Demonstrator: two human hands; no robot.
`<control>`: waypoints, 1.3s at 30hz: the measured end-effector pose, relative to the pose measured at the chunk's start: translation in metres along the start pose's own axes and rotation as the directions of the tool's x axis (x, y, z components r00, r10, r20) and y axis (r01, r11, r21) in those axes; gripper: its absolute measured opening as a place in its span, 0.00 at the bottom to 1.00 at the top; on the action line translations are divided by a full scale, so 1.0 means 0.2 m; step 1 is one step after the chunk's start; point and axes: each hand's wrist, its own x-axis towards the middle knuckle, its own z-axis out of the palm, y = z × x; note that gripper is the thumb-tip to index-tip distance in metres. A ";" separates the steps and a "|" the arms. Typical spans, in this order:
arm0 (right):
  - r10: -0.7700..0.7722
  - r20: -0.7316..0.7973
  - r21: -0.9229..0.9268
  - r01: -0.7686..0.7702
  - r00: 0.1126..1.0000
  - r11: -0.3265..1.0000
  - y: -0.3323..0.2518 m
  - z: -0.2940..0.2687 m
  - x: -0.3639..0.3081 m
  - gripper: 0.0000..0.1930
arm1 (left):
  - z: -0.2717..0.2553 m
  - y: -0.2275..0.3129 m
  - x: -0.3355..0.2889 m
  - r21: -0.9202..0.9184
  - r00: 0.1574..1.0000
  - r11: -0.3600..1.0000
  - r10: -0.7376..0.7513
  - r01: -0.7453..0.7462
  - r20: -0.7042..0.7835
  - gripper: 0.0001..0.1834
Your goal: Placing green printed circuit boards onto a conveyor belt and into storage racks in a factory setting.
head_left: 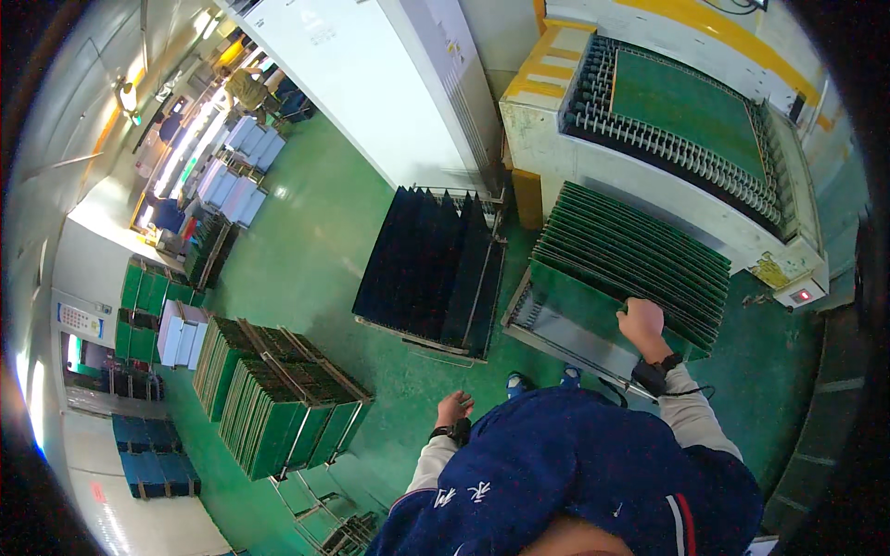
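My right hand (642, 326) is closed at the top edge of a green panel (584, 298), the nearest one in a rack of upright green panels (640, 250). The panel leans back toward the others, and part of its edge is hidden under my fingers. My left hand (454, 408) hangs low beside my body, its fingers loosely apart and nothing in them. A dark wristband shows on each wrist. The near part of the rack (565, 338) holds no panels and shows a pale grey base.
A roller conveyor machine (667, 125) carrying a flat green panel stands beyond the rack. Left of it is a cart of dark panels (422, 269), near a white cabinet (343, 74). More racked green panels (278, 398) stand at left on the green floor (315, 232). People work far off.
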 end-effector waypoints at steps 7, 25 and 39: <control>0.019 0.009 0.005 -0.019 1.000 1.000 -0.02 -0.02 0.00 0.14 | -0.01 0.00 0.00 0.026 1.000 1.000 0.005 -0.004 -0.031 0.19; -0.002 -0.012 -0.016 0.002 1.000 1.000 -0.03 -0.01 -0.02 0.14 | 0.01 0.00 -0.06 0.043 0.998 0.999 0.012 -0.010 -0.056 0.18; 0.010 -0.005 -0.012 -0.010 1.000 1.000 -0.02 0.00 -0.02 0.14 | -0.02 -0.02 -0.04 0.014 0.999 1.000 0.011 -0.010 -0.042 0.19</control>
